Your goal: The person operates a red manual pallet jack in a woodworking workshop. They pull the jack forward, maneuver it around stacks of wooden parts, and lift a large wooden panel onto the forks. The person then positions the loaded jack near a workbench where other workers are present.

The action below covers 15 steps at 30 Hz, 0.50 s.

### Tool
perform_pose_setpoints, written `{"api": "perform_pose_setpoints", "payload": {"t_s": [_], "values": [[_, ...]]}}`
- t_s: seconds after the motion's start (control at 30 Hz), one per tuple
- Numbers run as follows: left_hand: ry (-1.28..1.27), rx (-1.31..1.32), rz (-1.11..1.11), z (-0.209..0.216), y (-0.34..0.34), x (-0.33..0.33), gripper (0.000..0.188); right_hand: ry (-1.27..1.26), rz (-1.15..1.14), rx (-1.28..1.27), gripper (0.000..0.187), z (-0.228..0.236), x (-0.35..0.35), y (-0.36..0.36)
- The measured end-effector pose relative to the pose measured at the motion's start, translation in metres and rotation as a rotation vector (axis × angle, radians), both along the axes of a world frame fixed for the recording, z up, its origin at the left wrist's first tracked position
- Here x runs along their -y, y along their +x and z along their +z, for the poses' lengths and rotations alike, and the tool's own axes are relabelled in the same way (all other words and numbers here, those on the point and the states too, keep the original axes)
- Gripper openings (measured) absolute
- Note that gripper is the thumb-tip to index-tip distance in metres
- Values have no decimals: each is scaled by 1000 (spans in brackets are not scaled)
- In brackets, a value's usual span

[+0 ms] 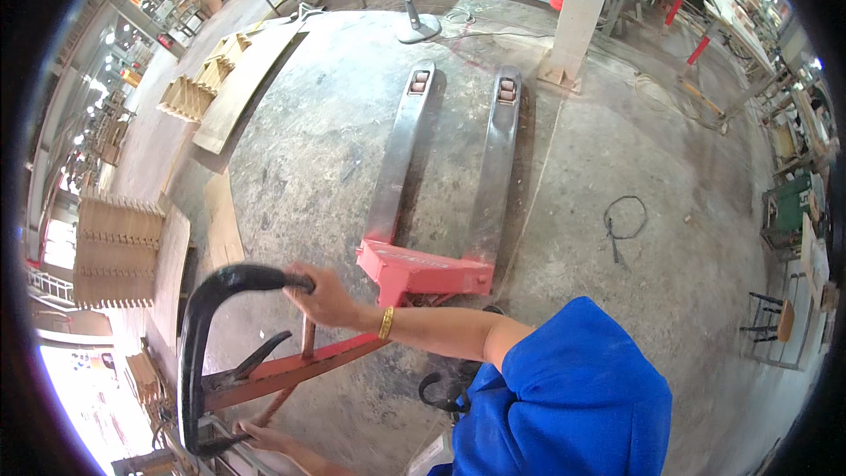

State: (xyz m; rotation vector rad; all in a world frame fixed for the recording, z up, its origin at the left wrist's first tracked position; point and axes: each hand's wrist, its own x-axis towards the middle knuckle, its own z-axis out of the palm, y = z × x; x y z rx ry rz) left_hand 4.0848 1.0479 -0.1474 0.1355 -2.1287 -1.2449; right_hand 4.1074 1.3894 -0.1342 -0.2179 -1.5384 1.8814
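A red pallet jack [423,271] stands on the concrete floor, its two dark metal forks pointing away from me. Its red steering arm is tilted toward the left and ends in a black loop handle [189,344]. My right hand [322,295], with a gold bracelet at the wrist, is closed round the upper end of this loop. Down at the loop's lower end, my left hand [269,441] grips the handle, its fingers partly hidden. A black lever [260,355] sits inside the loop, touched by neither hand.
Stacked wooden pieces [119,251] and flat boards [247,79] lie to the left. Beyond the forks stands a grey pedestal fan [416,26]. A pale column [577,26] rises at the far right, and a looped black cable [626,220] lies right of the forks.
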Motion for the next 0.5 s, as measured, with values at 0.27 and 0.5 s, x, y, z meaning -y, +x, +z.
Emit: {"api": "perform_pose_setpoints", "payload": {"t_s": [0.27,0.5], "values": [[251,-47,-187,-8,-209,-40,31,68,-166,-185,20,-15,3,-87],[417,15,-408,-23,-339,-90,22,-97,-293,-29,12,-21,-22,-161]]}}
